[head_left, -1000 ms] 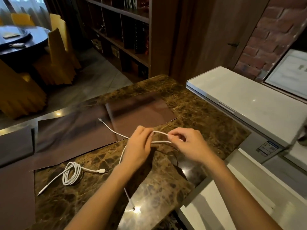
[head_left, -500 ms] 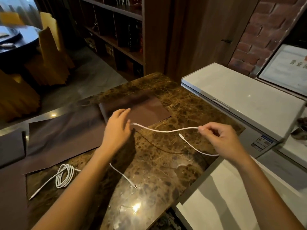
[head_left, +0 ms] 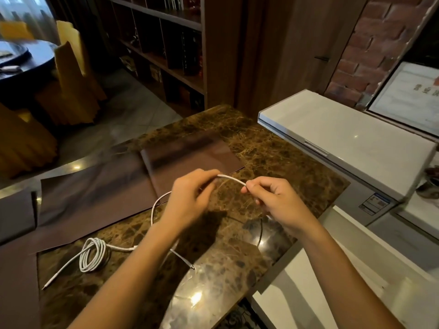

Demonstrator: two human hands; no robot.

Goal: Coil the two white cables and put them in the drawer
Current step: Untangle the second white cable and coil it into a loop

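Cables first: the one I am working on runs in a short raised arc between my two hands, above the marble bench. Only the head view is available, so everything comes from there.

My left hand pinches one end of that arc between thumb and fingertips, the other fingers curled in. My right hand pinches the other end of it the same way, fist loosely closed. Half a second ago my hands were well apart with a long stretch pulled out between them; now they have come close together, so the span between them is short. I judge that I am folding the stretch back toward my left hand to lay down a loop.

From my left hand the cable drops in a curve toward the bench, passes behind my forearm, and its plug end rests on the marble near the front edge. So most of this cable is loose and uncoiled.

Second cable lies on the bench to my left, well apart from my hands, wound into a small coil with both tails sticking out. It has not moved.

I cannot pick out the drawer with any certainty here; the white surface below my right arm may be it. Neither cable is stowed yet.
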